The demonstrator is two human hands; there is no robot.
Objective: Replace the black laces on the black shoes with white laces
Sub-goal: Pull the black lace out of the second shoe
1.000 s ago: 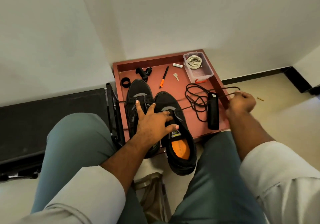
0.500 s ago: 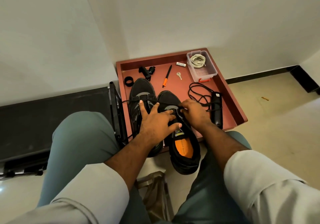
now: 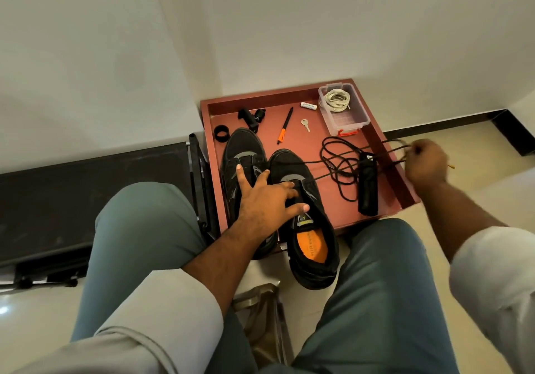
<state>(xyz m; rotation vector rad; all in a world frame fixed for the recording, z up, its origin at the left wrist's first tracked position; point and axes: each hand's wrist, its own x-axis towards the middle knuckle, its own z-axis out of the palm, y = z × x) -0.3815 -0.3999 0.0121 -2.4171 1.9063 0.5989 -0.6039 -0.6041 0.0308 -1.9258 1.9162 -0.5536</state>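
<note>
Two black shoes stand side by side on a red tray [image 3: 304, 91]. The left shoe [image 3: 240, 149] is further in; the right shoe [image 3: 314, 246] shows an orange insole and overhangs the tray's near edge. My left hand [image 3: 267, 197] lies spread across both shoes with straight fingers, pressing them down. My right hand [image 3: 425, 164] is out past the tray's right rim and pinches a black lace [image 3: 333, 174] that runs taut from the right shoe's eyelets. A loose black lace [image 3: 337, 153] lies coiled on the tray. White laces [image 3: 337, 100] sit coiled in a clear plastic box [image 3: 351, 120].
On the tray also lie a black oblong object [image 3: 368, 185], a key [image 3: 305, 124], an orange-tipped pen [image 3: 285, 124], a small white battery [image 3: 308, 106], a black ring [image 3: 222, 133] and a black clip part [image 3: 252, 117]. A dark bench [image 3: 86, 200] is at left; white walls stand behind.
My right hand has gone from the right shoe's eyelets out to the right beyond the tray, drawing the black lace with it. My left hand stays on the shoes.
</note>
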